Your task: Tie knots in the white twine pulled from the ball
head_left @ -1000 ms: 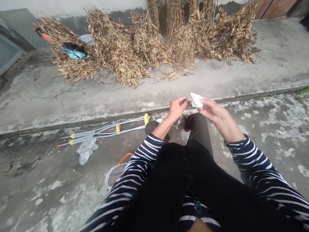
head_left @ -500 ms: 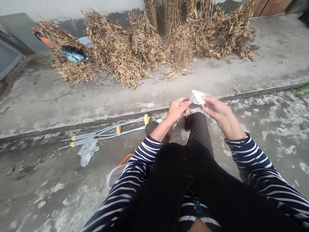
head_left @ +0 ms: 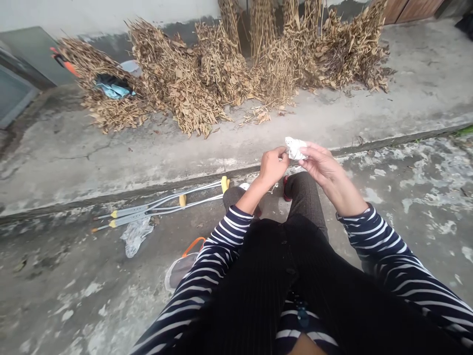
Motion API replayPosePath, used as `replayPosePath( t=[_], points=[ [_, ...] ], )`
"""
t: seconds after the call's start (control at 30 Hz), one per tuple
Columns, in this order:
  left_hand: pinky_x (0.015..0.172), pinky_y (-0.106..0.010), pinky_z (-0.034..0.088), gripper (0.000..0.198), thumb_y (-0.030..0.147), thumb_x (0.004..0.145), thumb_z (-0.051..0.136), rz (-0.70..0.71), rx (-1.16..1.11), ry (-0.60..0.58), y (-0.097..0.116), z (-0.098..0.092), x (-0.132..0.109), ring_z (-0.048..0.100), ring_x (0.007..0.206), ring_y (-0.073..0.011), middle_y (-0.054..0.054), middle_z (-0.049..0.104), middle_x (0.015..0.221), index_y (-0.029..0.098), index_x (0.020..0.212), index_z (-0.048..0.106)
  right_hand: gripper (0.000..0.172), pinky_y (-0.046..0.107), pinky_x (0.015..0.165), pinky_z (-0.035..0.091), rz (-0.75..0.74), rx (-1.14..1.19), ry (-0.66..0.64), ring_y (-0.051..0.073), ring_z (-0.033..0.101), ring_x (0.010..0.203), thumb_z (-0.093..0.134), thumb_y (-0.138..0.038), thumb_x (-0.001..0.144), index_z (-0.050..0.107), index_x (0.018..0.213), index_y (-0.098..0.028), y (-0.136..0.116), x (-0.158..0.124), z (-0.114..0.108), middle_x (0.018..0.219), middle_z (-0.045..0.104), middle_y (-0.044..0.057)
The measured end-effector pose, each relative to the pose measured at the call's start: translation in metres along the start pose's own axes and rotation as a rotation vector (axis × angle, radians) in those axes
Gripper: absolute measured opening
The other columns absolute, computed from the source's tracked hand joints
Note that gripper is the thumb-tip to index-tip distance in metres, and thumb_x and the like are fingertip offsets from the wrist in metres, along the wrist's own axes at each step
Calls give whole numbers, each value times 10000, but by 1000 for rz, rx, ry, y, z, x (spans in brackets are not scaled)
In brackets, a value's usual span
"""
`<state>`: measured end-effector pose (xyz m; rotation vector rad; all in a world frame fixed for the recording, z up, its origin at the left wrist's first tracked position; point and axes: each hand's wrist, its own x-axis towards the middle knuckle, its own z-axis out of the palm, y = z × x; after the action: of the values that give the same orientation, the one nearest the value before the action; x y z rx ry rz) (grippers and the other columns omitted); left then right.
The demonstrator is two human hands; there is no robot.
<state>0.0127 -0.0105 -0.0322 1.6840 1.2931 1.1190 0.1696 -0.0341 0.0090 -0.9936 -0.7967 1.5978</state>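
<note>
A small crumpled white bundle (head_left: 295,148), like paper or cloth, is held up in front of my knees. Thin dark lines run across its surface. My right hand (head_left: 320,165) pinches the bundle's right side between thumb and fingers. Close against the left side, my left hand (head_left: 274,165) is closed with its fingers curled in. What it grips, if anything, is too small to make out.
Crutches (head_left: 166,203) lie on the ground at left, beside a clear plastic bag (head_left: 136,235). Nearer me is a bag with an orange handle (head_left: 192,244). Dried plant bundles (head_left: 221,69) line the wall on a raised concrete ledge (head_left: 236,143).
The white bundle and my right hand have shifted slightly left. My left hand's fingers have curled in more, and its wrist has turned.
</note>
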Motion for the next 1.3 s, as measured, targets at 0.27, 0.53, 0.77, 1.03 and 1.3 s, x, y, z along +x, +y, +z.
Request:
replayPosePath(
  t=[0.27,0.53,0.77,1.03,1.3],
  points=[
    [619,-200,461,139,104,799,546,-219,-288,-138,-14,4,-16,588,561,-95,12,676,634,147,764,674,417,273,586,607,-230,-132,164,131,666,668,967,-259,507,780,871,-181,3,4,-4,873,774,21],
    [514,-190,409,139,160,812,602,-285,-241,-118,-39,6,7,551,562,-94,3,677,674,141,703,686,353,232,517,545,-162,-43,131,101,606,599,960,-197,462,813,783,-191,5,-4,11,792,764,10],
    [570,-193,523,178,81,833,554,-276,-400,-139,-26,15,8,625,617,-91,-9,716,775,126,748,704,338,224,494,522,-273,3,201,106,621,614,928,-213,467,823,788,-211,1,1,6,796,759,-4],
    [519,-160,455,210,53,809,518,-291,-359,-172,-3,-1,-30,604,542,-73,8,685,642,136,762,704,232,383,728,591,-646,-622,266,209,661,790,817,-296,709,798,930,-228,19,17,-21,940,764,46],
    [490,-195,426,159,268,824,664,-417,-574,-353,14,-31,-20,665,556,-120,-59,711,649,125,760,685,233,534,967,536,-1015,-1243,-129,302,660,1045,570,-234,963,738,1124,-250,22,20,-28,1107,771,105]
  ],
)
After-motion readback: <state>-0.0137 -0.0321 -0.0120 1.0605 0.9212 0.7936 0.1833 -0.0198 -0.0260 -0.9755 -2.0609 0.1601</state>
